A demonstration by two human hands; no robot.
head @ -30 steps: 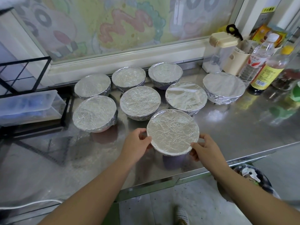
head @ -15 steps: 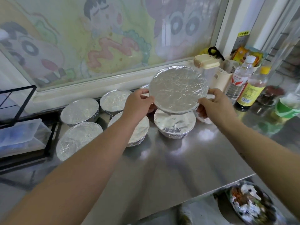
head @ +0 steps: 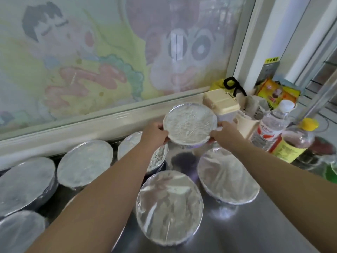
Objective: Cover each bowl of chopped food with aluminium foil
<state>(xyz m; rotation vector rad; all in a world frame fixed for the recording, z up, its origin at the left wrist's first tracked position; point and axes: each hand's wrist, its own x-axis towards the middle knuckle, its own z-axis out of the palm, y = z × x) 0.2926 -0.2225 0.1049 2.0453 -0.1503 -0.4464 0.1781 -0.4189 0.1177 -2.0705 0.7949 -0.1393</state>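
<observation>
Brushed stainless steel forms the counter (head: 255,225), which is set below a window (head: 109,52) filmed over with faded cartoon figures. Above it the held bowl (head: 189,123) is gripped from both sides: the left hand (head: 155,134) is curled round its left rim and the right hand (head: 223,133) round its right rim, with thumbs seen at the foil's edge and fingers mostly hidden beneath. It appears to be raised clear of the steel, since a dark shadow is cast below it. Its round mouth is sealed by crinkled, matt-silver foil, drawn flat and crimped down over the lip. The load is judged modest, chopped food being inside. The foil is thin, soft and easily dented or torn, so the top should not be pressed. Hold is best taken low on the rigid wall under the crimped edge, where slipping is less likely. In front of the held bowl the nearest covered bowl (head: 169,207) and a second covered bowl (head: 228,178) are stood on the counter. To its left a row of covered bowls (head: 85,161) is ranged along the sill, one partly hidden by the left forearm. No uncovered bowl can be seen. To the right of the held bowl a cream-lidded container (head: 220,103), a water bottle (head: 271,125) and a yellow-capped bottle (head: 295,143) are crowded together, near enough to be knocked.
</observation>
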